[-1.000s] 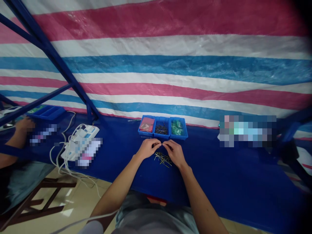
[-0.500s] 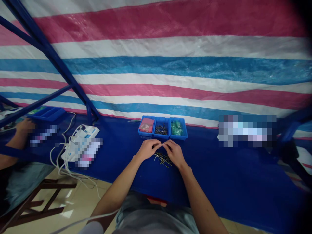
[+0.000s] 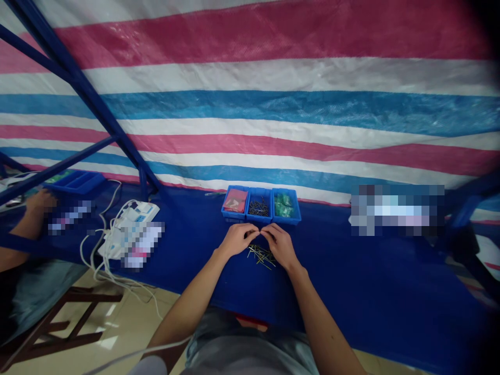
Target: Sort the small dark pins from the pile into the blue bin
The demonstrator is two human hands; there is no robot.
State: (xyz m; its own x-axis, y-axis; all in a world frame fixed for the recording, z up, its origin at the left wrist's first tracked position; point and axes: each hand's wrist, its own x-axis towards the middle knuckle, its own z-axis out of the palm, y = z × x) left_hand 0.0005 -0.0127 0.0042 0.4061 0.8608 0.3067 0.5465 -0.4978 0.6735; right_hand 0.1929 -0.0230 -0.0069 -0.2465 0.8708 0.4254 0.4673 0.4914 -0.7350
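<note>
My left hand (image 3: 239,238) and my right hand (image 3: 279,242) meet fingertip to fingertip above the blue tabletop. Both are closed in a pinch, and whatever lies between the fingertips is too small to make out. Just below them is a loose pile of thin, brass-coloured metal pins or screws (image 3: 262,256). Beyond my hands stand three joined blue bins. The left bin (image 3: 234,214) contains pink packets, the middle bin (image 3: 258,219) dark metal screws or pins, and the right bin (image 3: 287,220) green plastic bags.
White power strips (image 3: 135,219) with tangled cables lie to the left. Farther left, another person's hand (image 3: 41,203) is near a blue tray (image 3: 84,182). A blue metal frame (image 3: 89,107) slants across the left side. A striped tarp (image 3: 273,114) hangs behind the table.
</note>
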